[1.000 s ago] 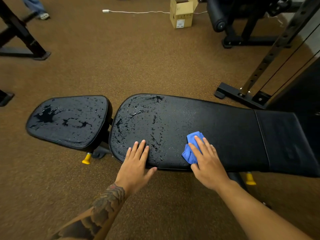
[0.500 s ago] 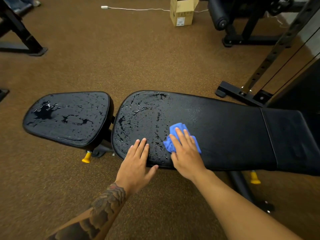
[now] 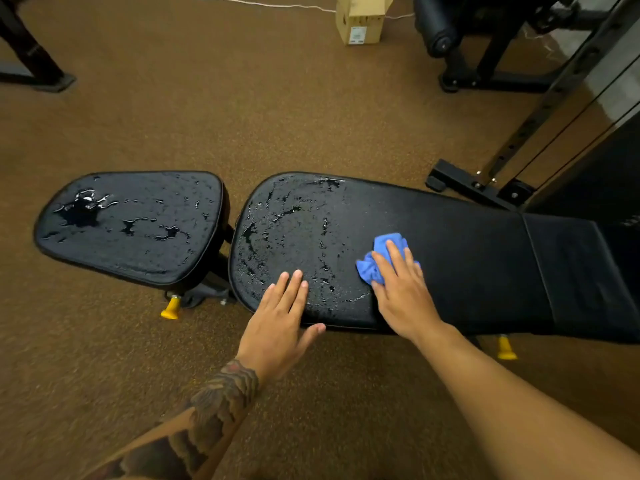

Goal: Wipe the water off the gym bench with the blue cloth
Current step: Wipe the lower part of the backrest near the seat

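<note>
Pressing blue cloth (image 3: pixel 381 242) flat-fingered, right hand (image 3: pixel 403 296) slides toward 3 o'clock on gym bench (image 3: pixel 467 258); left hand (image 3: pixel 280 320) stays flat, released.

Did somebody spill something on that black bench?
Yes. Water lies in puddles and beads on the small seat pad, with the biggest puddle at its far left, and across the left end of the long pad. Right of the blue cloth under the right hand, the pad looks dry.

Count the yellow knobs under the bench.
2. One knob sits under the small seat pad on the left; the other shows below the near edge of the long pad, at right. Others may hide beneath.
</note>
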